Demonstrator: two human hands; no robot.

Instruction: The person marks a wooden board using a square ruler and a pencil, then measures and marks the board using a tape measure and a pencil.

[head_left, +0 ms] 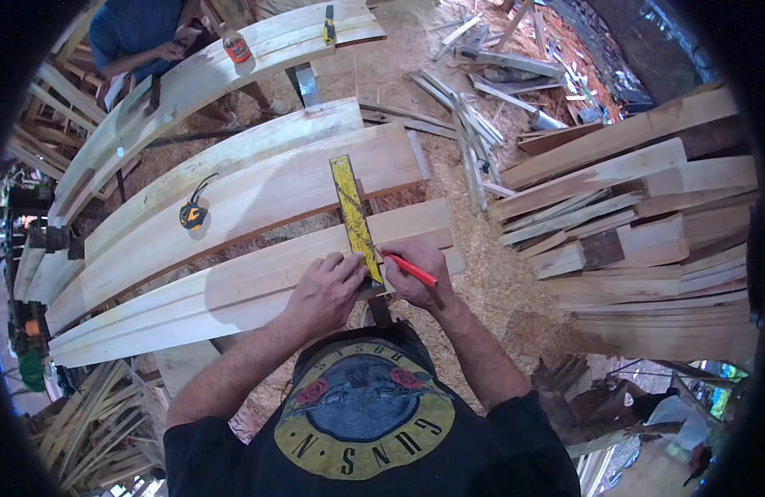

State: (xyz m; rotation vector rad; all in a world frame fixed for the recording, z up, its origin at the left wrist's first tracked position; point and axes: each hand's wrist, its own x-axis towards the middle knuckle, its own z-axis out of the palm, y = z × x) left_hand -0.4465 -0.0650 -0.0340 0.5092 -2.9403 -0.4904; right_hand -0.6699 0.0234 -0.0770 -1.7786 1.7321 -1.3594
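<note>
Our left hand, half-curled, rests its fingertips at the yellow ruler — it spans 2 planks across the gap between their edges. Our right hand grips a red pencil beside it — sawdust floor spreads rightward.

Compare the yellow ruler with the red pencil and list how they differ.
Colour: the yellow ruler is covered in dark marks; the red pencil looks mostly plain.
Size: the ruler is clearly longer and broader than the slim pencil.
Handling: the ruler lies across the boards with the left hand on its near end, while the pencil is gripped in the right hand.
Shared: both are long and straight.
</note>
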